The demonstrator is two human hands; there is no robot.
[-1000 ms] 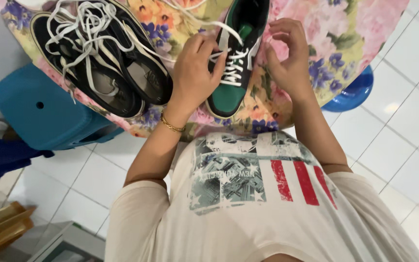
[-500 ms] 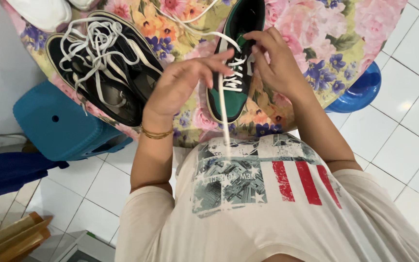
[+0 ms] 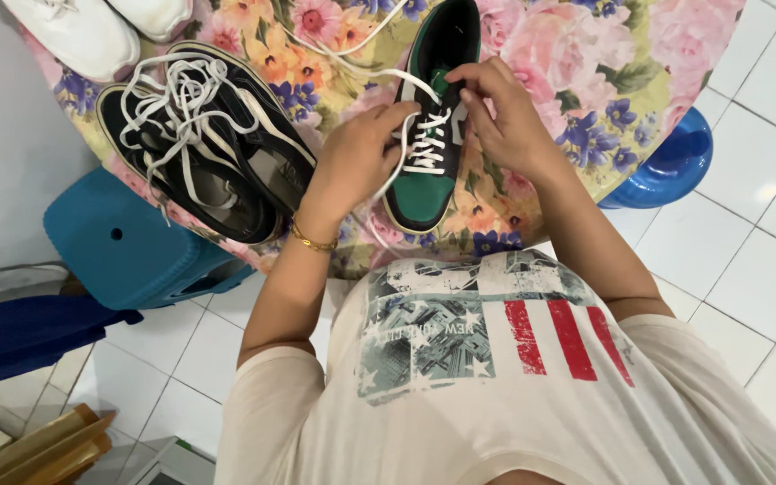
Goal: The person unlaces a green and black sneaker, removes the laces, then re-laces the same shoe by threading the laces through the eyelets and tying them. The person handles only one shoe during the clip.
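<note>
Shoe: green sneaker [image 3: 431, 135], near edge of the flowered table [image 3: 586, 81].
Left hand [image 3: 357, 162]: pinching a white lace [image 3: 401, 148].
Right hand [image 3: 505, 117]: fingers closed at the eyelets, probably on lace.
Left: black sneakers [image 3: 199, 148].

Black sneakers [image 3: 204, 171], white shoes [image 3: 92, 31], blue stool [image 3: 127, 247]

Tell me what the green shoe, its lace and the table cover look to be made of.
Green shoe: smooth panels with a dull sheen, likely leather or synthetic.
Lace: flat white woven cord, probably cotton or polyester; it hangs limp from the left hand.
Table cover: floral print, slightly glossy, maybe vinyl or coated cloth.
</note>
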